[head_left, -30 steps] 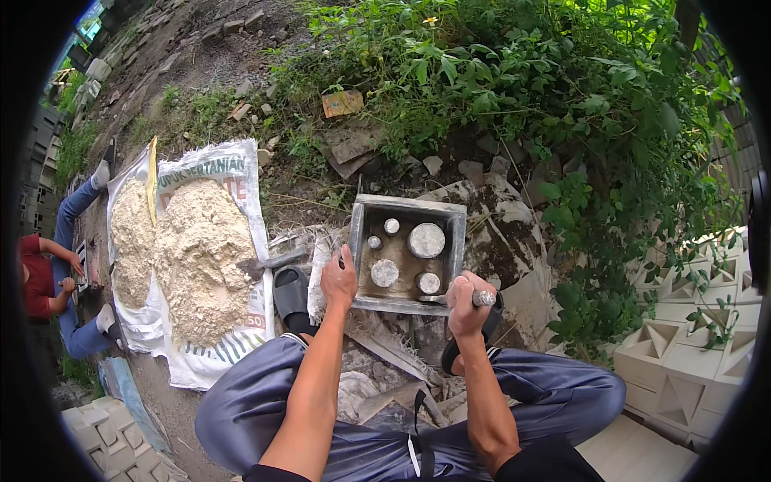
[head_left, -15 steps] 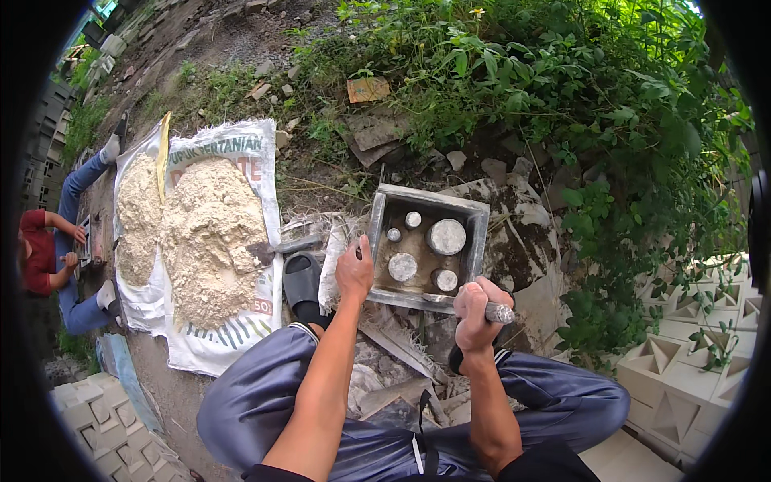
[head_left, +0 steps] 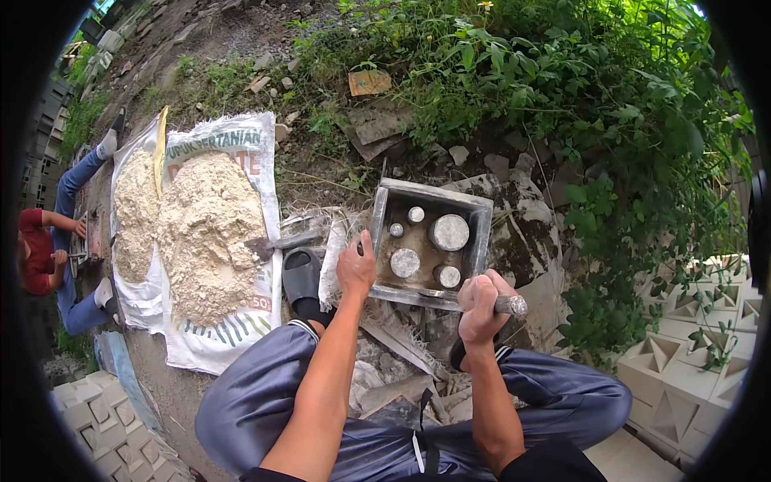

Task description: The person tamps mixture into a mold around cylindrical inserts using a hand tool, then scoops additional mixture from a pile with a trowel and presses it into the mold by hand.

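Note:
A square grey mould box (head_left: 434, 191), open at the top, sits between my feet. Inside stand several round, pale-topped cylinders of different sizes, the largest (head_left: 450, 232) at the right, with brownish material around them. My left hand (head_left: 356, 265) is at the box's left wall, fingers curled against it; their tips are partly hidden. At the near right corner, my right hand (head_left: 482, 305) is closed round a tool with a thick, grey, crusted handle (head_left: 511, 305). Its thin metal part (head_left: 438, 295), seen nearly edge-on, lies along the near rim.
Left, pale powder (head_left: 210, 233) is heaped on white sacks (head_left: 201, 347), with a trowel (head_left: 293, 240) stuck in it. A person in red (head_left: 36, 249) sits farther left. Plants (head_left: 610, 104) crowd the far right; patterned pale blocks (head_left: 683, 361) stand at the near right.
My right hand has shifted slightly right and turned with the tool, whose metal part now shows thinner along the near rim. The left hand stays at the box wall.

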Action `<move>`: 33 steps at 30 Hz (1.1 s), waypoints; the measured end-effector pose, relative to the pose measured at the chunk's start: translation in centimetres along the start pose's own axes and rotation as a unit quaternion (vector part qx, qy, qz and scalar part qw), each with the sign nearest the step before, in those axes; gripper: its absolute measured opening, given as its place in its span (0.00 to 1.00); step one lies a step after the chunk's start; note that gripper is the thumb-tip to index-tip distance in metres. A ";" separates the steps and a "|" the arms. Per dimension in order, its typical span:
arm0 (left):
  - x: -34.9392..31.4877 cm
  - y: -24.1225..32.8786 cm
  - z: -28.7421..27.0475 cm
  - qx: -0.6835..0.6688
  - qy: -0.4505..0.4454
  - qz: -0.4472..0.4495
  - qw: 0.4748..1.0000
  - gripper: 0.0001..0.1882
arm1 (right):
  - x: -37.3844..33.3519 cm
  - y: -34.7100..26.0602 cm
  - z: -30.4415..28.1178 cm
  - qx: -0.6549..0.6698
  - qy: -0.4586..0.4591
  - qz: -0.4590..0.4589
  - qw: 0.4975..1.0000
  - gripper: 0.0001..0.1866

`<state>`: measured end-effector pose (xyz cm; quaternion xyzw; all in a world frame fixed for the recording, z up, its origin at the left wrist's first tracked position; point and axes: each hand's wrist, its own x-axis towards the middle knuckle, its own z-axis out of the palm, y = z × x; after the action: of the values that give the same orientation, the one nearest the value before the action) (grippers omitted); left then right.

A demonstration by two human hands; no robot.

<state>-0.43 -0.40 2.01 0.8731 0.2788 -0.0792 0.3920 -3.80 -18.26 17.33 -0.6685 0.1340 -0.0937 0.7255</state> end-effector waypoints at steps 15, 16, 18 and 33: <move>-0.2 1.1 0.4 -0.017 -0.002 0.017 1.000 0.31 | 0.5 5.5 -2.3 -0.121 -0.031 -0.092 0.988 0.18; -0.2 0.8 0.5 -0.005 0.000 0.014 1.000 0.31 | 0.7 5.0 -2.0 -0.120 -0.031 -0.092 0.988 0.18; -0.3 -0.1 0.3 0.006 0.002 0.012 1.000 0.31 | 1.2 3.9 -1.3 -0.079 -0.051 -0.034 0.995 0.17; 0.3 0.2 0.5 -0.008 -0.009 0.014 1.000 0.30 | 0.8 3.7 -4.2 -0.039 -0.011 -0.038 0.998 0.19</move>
<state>-0.06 -0.77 1.68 0.8732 0.2639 -0.0792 0.4021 -4.53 -22.12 13.28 -0.7019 0.1043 -0.1089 0.6962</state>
